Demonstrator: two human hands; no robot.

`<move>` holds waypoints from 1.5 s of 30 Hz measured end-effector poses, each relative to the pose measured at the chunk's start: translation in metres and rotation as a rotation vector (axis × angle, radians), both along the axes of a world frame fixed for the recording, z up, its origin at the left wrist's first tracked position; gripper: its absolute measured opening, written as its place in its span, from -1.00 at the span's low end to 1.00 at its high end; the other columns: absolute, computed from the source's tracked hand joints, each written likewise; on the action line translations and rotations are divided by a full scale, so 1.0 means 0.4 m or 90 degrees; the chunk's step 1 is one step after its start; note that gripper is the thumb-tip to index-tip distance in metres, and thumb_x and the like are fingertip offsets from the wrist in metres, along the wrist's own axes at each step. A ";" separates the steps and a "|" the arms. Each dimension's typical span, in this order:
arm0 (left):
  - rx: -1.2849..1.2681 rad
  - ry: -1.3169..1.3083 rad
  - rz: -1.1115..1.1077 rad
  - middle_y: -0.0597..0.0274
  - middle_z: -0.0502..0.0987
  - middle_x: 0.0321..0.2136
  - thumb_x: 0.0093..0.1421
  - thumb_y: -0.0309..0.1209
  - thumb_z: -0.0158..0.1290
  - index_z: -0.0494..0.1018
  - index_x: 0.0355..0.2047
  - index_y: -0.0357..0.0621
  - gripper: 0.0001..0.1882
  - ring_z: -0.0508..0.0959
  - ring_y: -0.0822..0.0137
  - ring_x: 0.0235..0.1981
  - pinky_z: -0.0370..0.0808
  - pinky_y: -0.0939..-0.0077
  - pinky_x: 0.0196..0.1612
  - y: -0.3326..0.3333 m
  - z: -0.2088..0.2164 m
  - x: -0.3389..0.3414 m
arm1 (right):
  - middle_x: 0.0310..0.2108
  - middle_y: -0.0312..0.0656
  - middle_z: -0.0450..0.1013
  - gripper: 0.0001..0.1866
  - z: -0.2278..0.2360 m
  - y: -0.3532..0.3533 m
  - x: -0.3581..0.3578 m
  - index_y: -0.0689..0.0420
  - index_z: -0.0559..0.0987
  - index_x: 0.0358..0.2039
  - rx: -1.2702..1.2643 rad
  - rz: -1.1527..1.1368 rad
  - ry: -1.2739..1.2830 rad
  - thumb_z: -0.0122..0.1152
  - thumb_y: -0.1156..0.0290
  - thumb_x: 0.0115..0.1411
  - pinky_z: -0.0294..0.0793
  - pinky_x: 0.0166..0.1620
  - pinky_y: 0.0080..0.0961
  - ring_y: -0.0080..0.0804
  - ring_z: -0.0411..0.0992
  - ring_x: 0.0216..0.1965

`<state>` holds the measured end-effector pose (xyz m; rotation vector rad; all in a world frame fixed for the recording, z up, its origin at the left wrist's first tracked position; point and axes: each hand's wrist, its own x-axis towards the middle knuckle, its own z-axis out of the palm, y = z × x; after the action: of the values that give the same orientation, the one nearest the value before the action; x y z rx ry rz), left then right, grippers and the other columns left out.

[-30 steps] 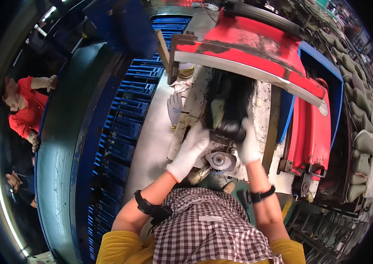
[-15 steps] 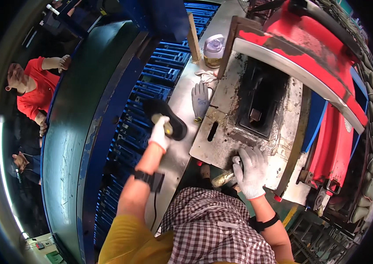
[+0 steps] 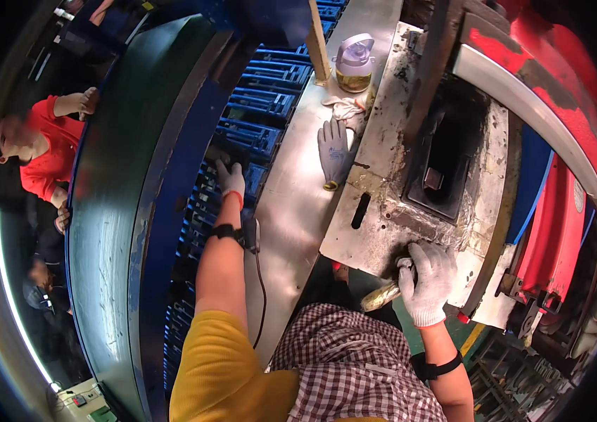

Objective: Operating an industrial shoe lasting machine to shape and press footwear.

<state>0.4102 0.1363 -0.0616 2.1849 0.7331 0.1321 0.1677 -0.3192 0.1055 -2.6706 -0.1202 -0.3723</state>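
Note:
My left hand (image 3: 233, 181), in a white glove with an orange cuff, reaches over the blue slatted conveyor (image 3: 259, 102). Its fingers are bent at a dark shape, the black shoe (image 3: 217, 153), which blends into the shadow and is mostly hidden. My right hand (image 3: 428, 281), gloved in white, is closed round a tool with a worn yellowish handle (image 3: 380, 297). That hand rests by the front edge of the stained metal plate (image 3: 344, 239). The tool's other end is hard to make out. A loose grey glove (image 3: 335, 153) lies on the metal ledge beside the plate.
On the ledge (image 3: 291, 204) stand a lidded clear jar (image 3: 354, 63) and a crumpled cloth (image 3: 345, 107). A wooden post (image 3: 318, 42) rises beside them. A red machine (image 3: 548, 225) is at right. Past the green belt (image 3: 112, 260), a person in red (image 3: 55, 144) stands at left.
My left hand has carried the black shoe off the ledge, left and away over the conveyor. My right hand keeps its grip on the tool. The whole view has shifted slightly.

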 end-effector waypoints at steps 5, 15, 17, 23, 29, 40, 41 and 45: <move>0.350 0.056 0.197 -0.15 0.28 0.37 0.27 -0.04 0.16 0.19 0.39 -0.21 -0.19 0.26 -0.13 0.39 0.29 0.09 0.36 0.072 0.009 -0.308 | -0.04 -0.06 0.52 -0.57 -0.001 0.007 0.001 0.07 0.55 0.02 0.005 -0.005 0.008 0.24 0.27 0.13 0.22 0.29 0.09 0.01 0.44 0.05; 0.427 0.227 -0.237 0.20 0.61 -0.15 0.34 -0.05 0.03 0.54 -0.13 -0.01 -0.66 0.61 0.09 -0.14 0.53 0.14 -0.07 0.598 -0.086 -0.707 | -0.11 -0.03 0.55 -0.59 -0.005 0.008 0.009 0.13 0.58 -0.04 -0.018 0.007 -0.031 0.27 0.37 0.06 0.35 0.16 0.03 0.02 0.49 -0.05; 0.055 0.098 -0.128 0.33 0.63 -0.20 0.40 -0.07 -0.04 0.58 -0.18 0.05 -0.69 0.62 0.19 -0.16 0.53 0.21 -0.07 0.702 -0.098 -0.737 | -0.11 -0.05 0.55 -0.59 0.005 0.010 0.013 0.12 0.59 -0.04 0.005 0.000 -0.002 0.28 0.37 0.04 0.30 0.24 0.06 0.01 0.49 -0.03; 0.025 0.076 -0.058 0.30 0.57 0.01 0.40 -0.14 0.02 0.51 0.09 -0.04 -0.63 0.51 0.23 0.08 0.49 0.08 0.12 0.757 -0.108 -0.833 | -0.15 -0.10 0.54 -0.61 0.015 0.002 0.027 0.11 0.57 -0.08 -0.003 0.008 -0.032 0.31 0.36 0.03 0.36 0.09 -0.01 -0.02 0.48 -0.06; -0.480 -0.172 0.381 0.04 0.47 0.14 0.33 -0.37 0.11 0.34 0.24 -0.20 -0.51 0.48 0.07 0.17 0.57 0.14 0.17 0.405 -0.045 -0.874 | -0.13 -0.16 0.53 -0.61 0.015 0.003 -0.005 0.07 0.58 -0.07 -0.037 -0.035 -0.018 0.33 0.34 0.05 0.33 0.14 0.00 -0.08 0.47 -0.02; -1.003 -0.028 -0.145 0.08 0.32 0.35 0.17 -0.19 0.10 0.14 0.42 -0.25 -0.15 0.40 0.08 0.31 0.30 0.11 0.40 -0.341 0.357 -0.558 | 0.48 0.17 0.02 -0.05 0.097 0.158 0.081 0.23 0.07 0.48 0.569 0.274 0.274 0.33 0.15 0.24 -0.08 0.51 -0.18 0.08 -0.09 0.52; -1.042 0.062 -0.272 0.06 0.30 0.35 0.18 -0.22 0.08 0.11 0.42 -0.29 -0.16 0.37 0.10 0.33 0.30 0.15 0.40 -0.402 0.399 -0.518 | 0.49 0.15 0.00 -0.05 0.099 0.174 0.094 0.22 0.07 0.49 0.542 0.243 0.250 0.34 0.17 0.22 -0.11 0.51 -0.21 0.05 -0.12 0.54; -0.346 -0.041 -0.579 -0.07 0.11 0.44 0.28 -0.41 0.06 -0.16 0.50 -0.30 -0.11 0.20 0.16 0.43 0.14 0.31 0.45 -0.577 0.546 -0.392 | 0.46 0.09 0.10 -0.11 0.082 0.095 0.143 0.22 0.19 0.45 0.832 -0.001 0.114 0.33 0.28 0.16 -0.06 0.50 -0.26 -0.07 0.01 0.50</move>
<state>0.2536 -0.0944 0.1567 1.7714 -0.2867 -0.4150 0.2248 -0.2812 0.1383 -1.3933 0.1439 -0.1137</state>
